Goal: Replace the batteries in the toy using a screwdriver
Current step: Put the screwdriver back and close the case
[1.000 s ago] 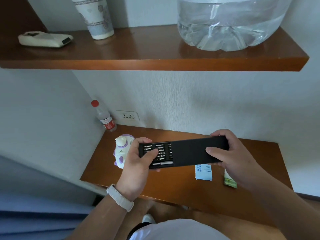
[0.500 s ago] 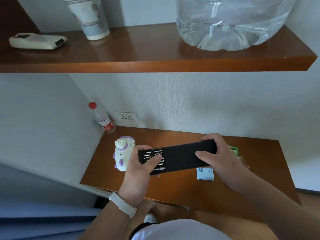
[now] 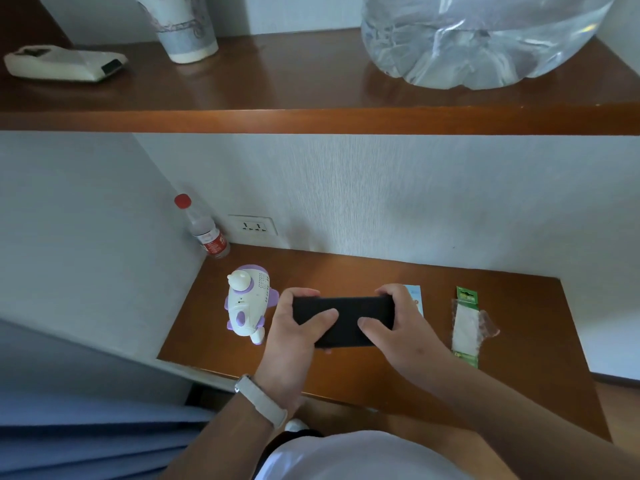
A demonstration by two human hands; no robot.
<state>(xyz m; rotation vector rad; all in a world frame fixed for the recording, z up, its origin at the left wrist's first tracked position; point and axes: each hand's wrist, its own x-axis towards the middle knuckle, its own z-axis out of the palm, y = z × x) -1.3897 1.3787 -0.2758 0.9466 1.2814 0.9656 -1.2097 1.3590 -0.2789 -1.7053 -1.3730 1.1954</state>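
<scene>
Left hand (image 3: pixel 294 329): gripping the left end of the black case (image 3: pixel 346 318), fingers curling over the far edge, thumb lying across the top.
Right hand (image 3: pixel 407 329): clamping the right end the same way.
Case: being held level between both hands over the desk (image 3: pixel 381 379), showing only its black sleeve.
Toy (image 3: pixel 247 303): white and purple, lying on the desk just left of the left hand.
Battery pack (image 3: pixel 465 329): green and clear, lying on the desk right of the right hand, apart from it.
Blue packet (image 3: pixel 416 296): peeking out behind the right hand.
Bottle (image 3: pixel 204 230): red cap, standing in the back-left corner beside the socket (image 3: pixel 252 226).
Upper shelf (image 3: pixel 311 121): carrying a water jug (image 3: pixel 478 39), a cup (image 3: pixel 185 29) and a white device (image 3: pixel 65 64).
</scene>
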